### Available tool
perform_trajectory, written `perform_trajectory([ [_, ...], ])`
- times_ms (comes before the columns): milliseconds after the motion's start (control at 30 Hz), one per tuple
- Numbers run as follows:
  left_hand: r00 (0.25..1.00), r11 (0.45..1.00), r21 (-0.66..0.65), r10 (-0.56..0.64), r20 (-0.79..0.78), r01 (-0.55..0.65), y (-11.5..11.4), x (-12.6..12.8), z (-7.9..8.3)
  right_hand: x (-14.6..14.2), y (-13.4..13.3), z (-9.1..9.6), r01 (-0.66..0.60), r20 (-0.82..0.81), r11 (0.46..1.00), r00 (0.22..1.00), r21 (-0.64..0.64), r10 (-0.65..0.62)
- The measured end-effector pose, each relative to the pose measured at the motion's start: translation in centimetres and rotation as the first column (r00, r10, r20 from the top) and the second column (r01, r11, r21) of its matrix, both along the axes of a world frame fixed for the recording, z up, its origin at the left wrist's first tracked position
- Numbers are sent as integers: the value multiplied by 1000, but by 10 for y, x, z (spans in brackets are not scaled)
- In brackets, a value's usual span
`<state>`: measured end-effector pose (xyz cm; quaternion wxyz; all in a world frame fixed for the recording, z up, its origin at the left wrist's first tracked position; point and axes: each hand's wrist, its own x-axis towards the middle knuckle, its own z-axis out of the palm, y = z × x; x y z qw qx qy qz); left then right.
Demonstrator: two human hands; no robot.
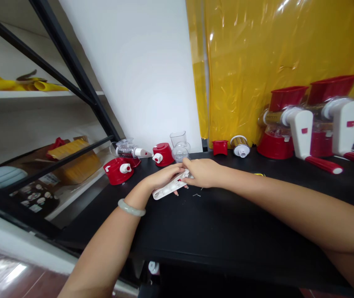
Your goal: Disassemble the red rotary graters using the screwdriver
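Observation:
A white crank arm [167,190] with a small red square on it lies slanted between my two hands above the black table. My left hand [163,175] is wrapped round it from the left, some fingertips showing beneath. From the right, my right hand [202,172] grips its upper end, fingers bent near the left hand's fingertips. The part's upper end is covered by my fingers. Small metal pieces [197,195] lie on the table just right of the hands. Behind them stand a clear plastic grater housing [179,145] and a red grater base [163,154].
Another red base [117,171] and a part-assembled grater [130,150] sit at left. A red pusher [220,147] and a grating drum [240,146] stand at the back. Two assembled rotary graters [276,145] are at right. A black-framed shelf [71,54] borders the left.

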<state>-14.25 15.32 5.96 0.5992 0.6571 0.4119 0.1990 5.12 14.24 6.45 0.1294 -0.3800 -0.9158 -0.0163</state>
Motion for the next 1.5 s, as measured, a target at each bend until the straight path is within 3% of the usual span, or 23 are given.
perform_trajectory([
  [467, 997, 1000, 17, -8, -80, 10, -9, 5, 5, -4, -7, 2, 108, -4, 994, 994, -3, -108],
  [667, 999, 998, 67, 24, -37, -22, -10, 6, 7, -1, -7, 8, 97, -15, 995, 995, 0, -97],
  [833, 995, 995, 105, 8, -101, 3, -13, 7, 11, 3, -4, 12, 56, -33, 998, 998, -30, -57],
  [1000, 985, 983, 181, 2, -171, 29, -23, -7, 36, 5, 0, 17, -38, -290, 995, 957, -91, 10],
  [1100, 968, 926, 335, 225, -115, -175, -31, -26, 65, 5, 2, 17, -134, -461, 984, 885, -115, 67],
  [1200, 842, 742, 552, 525, -126, -380, -32, -49, 84, 3, 4, 13, -271, -406, 958, 888, -89, 213],
  [1267, 697, 666, 656, 656, -291, -354, -27, -66, 83, 1, 3, 8, -367, -225, 923, 915, -113, 336],
  [1333, 571, 698, 678, 662, -485, -233, -20, -84, 72, -1, 1, 1, -408, -66, 899, 913, -158, 403],
  [1400, 451, 765, 641, 597, -664, -68, -11, -100, 57, -3, -1, -4, -409, -8, 896, 910, -175, 414],
  [1433, 354, 785, 619, 575, -738, 15, -7, -107, 50, -4, -2, -6, -407, -6, 897, 911, -174, 412],
  [1500, 295, 785, 617, 579, -760, 49, -1, -117, 38, -5, -3, -8, -401, -4, 900, 914, -172, 406],
])
